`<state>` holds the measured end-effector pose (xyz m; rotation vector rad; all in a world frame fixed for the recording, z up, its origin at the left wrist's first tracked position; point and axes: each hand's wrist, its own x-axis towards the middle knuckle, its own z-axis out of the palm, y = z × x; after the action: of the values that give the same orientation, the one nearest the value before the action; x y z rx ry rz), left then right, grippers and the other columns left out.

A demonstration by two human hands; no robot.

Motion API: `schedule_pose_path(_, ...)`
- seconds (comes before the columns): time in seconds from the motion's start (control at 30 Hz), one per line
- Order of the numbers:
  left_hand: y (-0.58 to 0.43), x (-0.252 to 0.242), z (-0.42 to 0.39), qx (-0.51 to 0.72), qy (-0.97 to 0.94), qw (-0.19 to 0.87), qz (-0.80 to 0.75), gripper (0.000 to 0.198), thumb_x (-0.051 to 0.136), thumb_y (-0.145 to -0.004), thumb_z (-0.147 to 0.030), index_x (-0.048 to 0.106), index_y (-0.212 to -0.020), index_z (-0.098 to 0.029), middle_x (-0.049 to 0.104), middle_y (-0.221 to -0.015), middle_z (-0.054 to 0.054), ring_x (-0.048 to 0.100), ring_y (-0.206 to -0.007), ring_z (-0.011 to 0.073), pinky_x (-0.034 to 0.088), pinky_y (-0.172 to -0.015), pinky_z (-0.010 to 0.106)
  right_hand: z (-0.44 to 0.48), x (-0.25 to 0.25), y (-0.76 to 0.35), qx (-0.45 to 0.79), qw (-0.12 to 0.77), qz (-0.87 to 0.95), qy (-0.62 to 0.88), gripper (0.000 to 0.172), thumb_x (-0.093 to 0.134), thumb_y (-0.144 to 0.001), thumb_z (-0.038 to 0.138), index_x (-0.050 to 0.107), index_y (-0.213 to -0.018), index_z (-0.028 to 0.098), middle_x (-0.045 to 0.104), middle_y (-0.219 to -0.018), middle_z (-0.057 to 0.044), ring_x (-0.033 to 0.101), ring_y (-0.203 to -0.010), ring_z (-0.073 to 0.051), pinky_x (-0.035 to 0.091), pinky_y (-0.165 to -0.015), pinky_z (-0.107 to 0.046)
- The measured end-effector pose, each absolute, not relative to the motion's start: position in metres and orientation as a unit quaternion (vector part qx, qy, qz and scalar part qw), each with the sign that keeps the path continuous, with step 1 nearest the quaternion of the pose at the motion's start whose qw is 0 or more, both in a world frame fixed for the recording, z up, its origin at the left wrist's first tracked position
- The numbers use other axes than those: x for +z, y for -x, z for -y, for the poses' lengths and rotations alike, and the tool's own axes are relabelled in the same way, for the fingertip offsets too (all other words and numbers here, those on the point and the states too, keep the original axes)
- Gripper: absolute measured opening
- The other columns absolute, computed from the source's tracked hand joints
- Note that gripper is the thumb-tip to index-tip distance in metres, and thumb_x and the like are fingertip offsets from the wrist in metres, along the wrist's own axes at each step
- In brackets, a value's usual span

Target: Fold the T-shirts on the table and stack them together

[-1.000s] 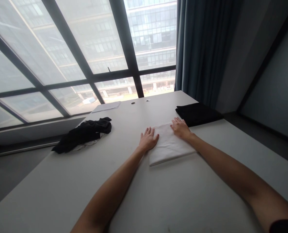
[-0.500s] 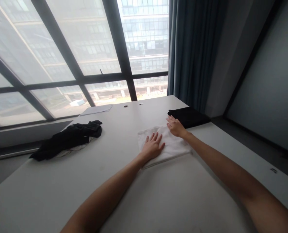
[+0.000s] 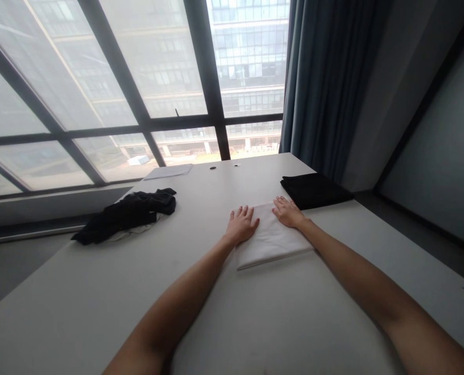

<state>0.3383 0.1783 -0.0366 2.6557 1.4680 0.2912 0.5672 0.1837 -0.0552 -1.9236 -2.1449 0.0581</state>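
A white cloth [image 3: 273, 242], folded into a flat rectangle, lies on the white table [image 3: 200, 291]. On its left edge rests my left hand [image 3: 242, 225], palm down with the fingers spread. My right hand [image 3: 289, 212] lies flat across the cloth's far right part, fingers stretched forward. Neither hand grips anything. Just beyond my right hand is a folded black cloth [image 3: 316, 190], lying flat near the table's right side.
A crumpled dark garment [image 3: 126, 214] lies at the table's left edge. White paper sheets [image 3: 168, 171] sit at the far left corner. Two round cable holes, one being the dark hole [image 3: 212, 168], are near the far edge. Windows and a blue curtain [image 3: 326, 94] stand behind.
My left hand has slid to the cloth's left edge, and my right hand has drawn slightly nearer. The white cloth looks smoother. The whole view has shifted a little.
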Motion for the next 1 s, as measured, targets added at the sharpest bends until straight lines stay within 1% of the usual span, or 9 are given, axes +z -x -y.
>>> schedule_pose_path(0.13, -0.329, -0.04, -0.191, 0.096, -0.86, 0.081, -0.494, 0.063, 0.034, -0.103, -0.051, 0.035, -0.156, -0.017, 0.027, -0.165, 0.014, 0.021, -0.153, 0.0325, 0.013, -0.122, 0.056, -0.18, -0.05, -0.565, 0.02, 0.163, 0.733, 0.66, 0.055, 0.036, -0.103, 0.035, 0.043, -0.151, 0.01, 0.034, -0.162, -0.015, 0.025, -0.152, -0.025, 0.018, -0.122, -0.047)
schedule_pose_path(0.23, -0.321, -0.03, -0.194, 0.161, -0.837, 0.125, -0.509, 0.057, 0.04, -0.102, -0.04, 0.042, -0.152, -0.013, 0.032, -0.162, 0.016, 0.025, -0.152, 0.0283, 0.019, -0.123, 0.047, -0.169, -0.038, -0.57, 0.02, 0.246, 0.72, 0.649, 0.048, 0.039, -0.1, 0.028, 0.055, -0.142, 0.012, 0.046, -0.155, -0.013, 0.037, -0.146, -0.023, 0.026, -0.12, -0.038)
schedule_pose_path(0.33, -0.3, -0.012, -0.192, 0.253, -0.778, 0.214, -0.534, 0.049, 0.044, -0.098, -0.028, 0.052, -0.144, -0.012, 0.045, -0.155, 0.017, 0.037, -0.146, 0.0244, 0.03, -0.119, 0.04, -0.15, -0.027, -0.588, 0.051, 0.35, 0.676, 0.647, 0.039, 0.042, -0.096, 0.024, 0.069, -0.122, 0.015, 0.066, -0.133, -0.012, 0.058, -0.125, -0.024, 0.041, -0.109, -0.033)
schedule_pose_path(0.43, -0.269, 0.004, -0.178, 0.295, -0.677, 0.389, -0.55, 0.043, 0.048, -0.096, -0.03, 0.059, -0.136, -0.019, 0.055, -0.145, 0.013, 0.052, -0.134, 0.0269, 0.048, -0.105, 0.04, -0.129, -0.021, -0.611, 0.139, 0.398, 0.594, 0.686, 0.029, 0.05, -0.09, 0.019, 0.074, -0.106, 0.015, 0.075, -0.107, -0.011, 0.069, -0.1, -0.024, 0.052, -0.09, -0.031)
schedule_pose_path(0.5, -0.249, 0.011, -0.164, 0.287, -0.595, 0.518, -0.545, 0.041, 0.056, -0.091, -0.034, 0.063, -0.129, -0.021, 0.058, -0.14, 0.012, 0.059, -0.125, 0.0281, 0.055, -0.094, 0.037, -0.117, -0.018, -0.623, 0.237, 0.403, 0.52, 0.715, 0.021, 0.057, -0.087, 0.019, 0.072, -0.101, 0.015, 0.074, -0.098, -0.01, 0.069, -0.09, -0.023, 0.055, -0.077, -0.029)
schedule_pose_path(0.57, -0.234, 0.016, -0.149, 0.272, -0.522, 0.614, -0.525, 0.04, 0.063, -0.086, -0.031, 0.065, -0.124, -0.019, 0.06, -0.134, 0.014, 0.063, -0.117, 0.0275, 0.058, -0.09, 0.036, -0.107, -0.014, -0.63, 0.35, 0.394, 0.445, 0.724, 0.015, 0.061, -0.085, 0.018, 0.069, -0.097, 0.015, 0.072, -0.093, -0.01, 0.068, -0.082, -0.02, 0.056, -0.067, -0.026)
schedule_pose_path(0.67, -0.226, 0.021, -0.133, 0.265, -0.44, 0.696, -0.501, 0.045, 0.065, -0.083, -0.023, 0.061, -0.127, -0.018, 0.061, -0.126, 0.015, 0.067, -0.109, 0.0257, 0.059, -0.09, 0.04, -0.098, -0.004, -0.631, 0.477, 0.363, 0.386, 0.701, 0.008, 0.064, -0.083, 0.017, 0.063, -0.091, 0.016, 0.07, -0.093, -0.009, 0.067, -0.073, -0.016, 0.058, -0.065, -0.029)
schedule_pose_path(0.83, -0.236, 0.022, -0.128, 0.274, -0.384, 0.728, -0.498, 0.056, 0.064, -0.081, -0.011, 0.053, -0.135, -0.021, 0.063, -0.112, 0.011, 0.07, -0.093, 0.0212, 0.058, -0.091, 0.043, -0.103, 0.011, -0.628, 0.521, 0.317, 0.378, 0.697, 0.014, 0.069, -0.082, 0.019, 0.059, -0.091, 0.016, 0.068, -0.093, -0.01, 0.067, -0.07, -0.017, 0.059, -0.064, -0.032)
schedule_pose_path(1.0, -0.251, 0.016, -0.135, 0.268, -0.383, 0.712, -0.524, 0.06, 0.067, -0.084, -0.012, 0.052, -0.14, -0.025, 0.061, -0.091, 0.003, 0.065, -0.074, 0.0132, 0.056, -0.074, 0.028, -0.118, 0.006, -0.628, 0.535, 0.288, 0.355, 0.71, 0.01, 0.067, -0.086, 0.022, 0.059, -0.089, 0.016, 0.065, -0.082, -0.006, 0.062, -0.059, -0.013, 0.05, -0.051, -0.023)
